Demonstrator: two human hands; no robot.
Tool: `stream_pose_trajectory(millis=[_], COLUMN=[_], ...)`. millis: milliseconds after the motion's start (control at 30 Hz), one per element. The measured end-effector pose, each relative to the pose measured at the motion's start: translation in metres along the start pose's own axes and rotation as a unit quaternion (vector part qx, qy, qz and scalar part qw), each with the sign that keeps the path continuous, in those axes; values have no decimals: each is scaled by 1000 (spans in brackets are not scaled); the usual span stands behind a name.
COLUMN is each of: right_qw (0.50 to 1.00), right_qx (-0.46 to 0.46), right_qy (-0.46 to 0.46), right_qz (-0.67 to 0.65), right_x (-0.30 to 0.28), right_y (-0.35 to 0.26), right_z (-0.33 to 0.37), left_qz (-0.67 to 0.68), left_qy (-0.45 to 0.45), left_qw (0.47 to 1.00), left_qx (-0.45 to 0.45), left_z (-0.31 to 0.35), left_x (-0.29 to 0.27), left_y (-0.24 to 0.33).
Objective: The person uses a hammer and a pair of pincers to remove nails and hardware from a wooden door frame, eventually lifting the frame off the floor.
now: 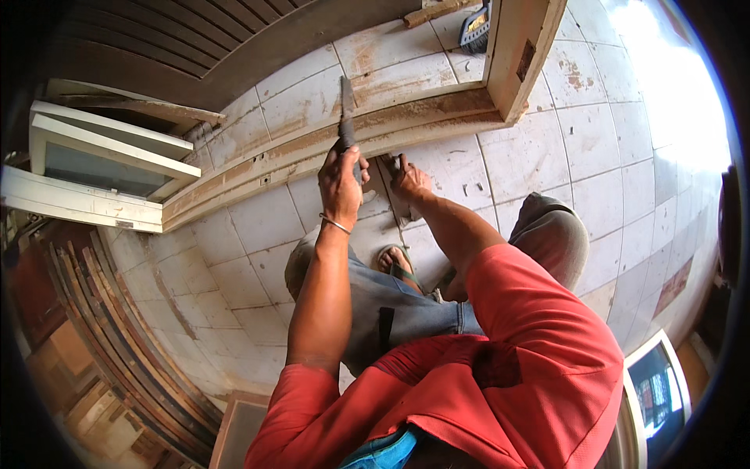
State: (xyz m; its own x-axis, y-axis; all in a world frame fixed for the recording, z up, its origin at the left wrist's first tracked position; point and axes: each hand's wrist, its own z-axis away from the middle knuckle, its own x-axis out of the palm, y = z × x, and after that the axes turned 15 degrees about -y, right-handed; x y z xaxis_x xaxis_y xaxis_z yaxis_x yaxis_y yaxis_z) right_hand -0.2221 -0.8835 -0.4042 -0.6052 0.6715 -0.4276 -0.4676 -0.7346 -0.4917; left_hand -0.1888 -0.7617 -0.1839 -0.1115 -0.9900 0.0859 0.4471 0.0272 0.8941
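"Where's the tool?"

"The long-bladed tool (347,129) is in the left hand (341,178), its handle wrapped in that grip, fingers clamped round it."

"Which way does it lie?"

"Straight out ahead of the grip, away from the body. Its long axis runs across the wooden frame (266,167), whose near beam slants from lower left to upper right. I can't tell whether the blade touches the wood or is just above it."

"And the right hand?"

"The right hand (411,181) is beside the left and a little to its right, close to the near edge of the beam. Its fingers curl at a small dark thing (394,162), but I can't tell whether that grip is closed on it. The left is clearly the nearer to the tool."

"What's underneath?"

"A floor of pale tiles (242,285), with brown dust and small scraps. The frame lies on it."

"And the room round about?"

"A glazed window panel (101,173) at the left, long wooden strips (129,336) lower left, a brush (474,35) beyond the frame, and strong light from the upper right."
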Motion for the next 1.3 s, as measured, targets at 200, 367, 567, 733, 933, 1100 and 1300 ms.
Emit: stream_pose_trajectory(millis=[200,367,567,733,933,1100,1300], right_qw=[952,917,905,822,838,941,929], right_qx=[-39,4,-217,-288,-269,-128,-136], right_qy=[-253,-378,-248,-44,113,210,303], right_qz=[169,-124,-270,-489,-461,-234,-162], right_x=[-44,-138,-240,-237,-241,-249,-246], right_y=[18,46,50,35,46,55,53], right_z=[33,127,267,315,314,296,271], left_qz=[9,61,-34,-133,-195,-225,-104], left_qy=[-54,-113,-120,-72,-93,-62,-72], left_qw=[999,991,991,975,937,931,963], left_qx=[2,-38,57,163,273,282,237], left_z=[-56,-96,-136,-141,-138,-134,-130], left_x=[33,90,152,207,245,249,256], left_y=[-20,-62,-124,-119,-129,-144,-144])
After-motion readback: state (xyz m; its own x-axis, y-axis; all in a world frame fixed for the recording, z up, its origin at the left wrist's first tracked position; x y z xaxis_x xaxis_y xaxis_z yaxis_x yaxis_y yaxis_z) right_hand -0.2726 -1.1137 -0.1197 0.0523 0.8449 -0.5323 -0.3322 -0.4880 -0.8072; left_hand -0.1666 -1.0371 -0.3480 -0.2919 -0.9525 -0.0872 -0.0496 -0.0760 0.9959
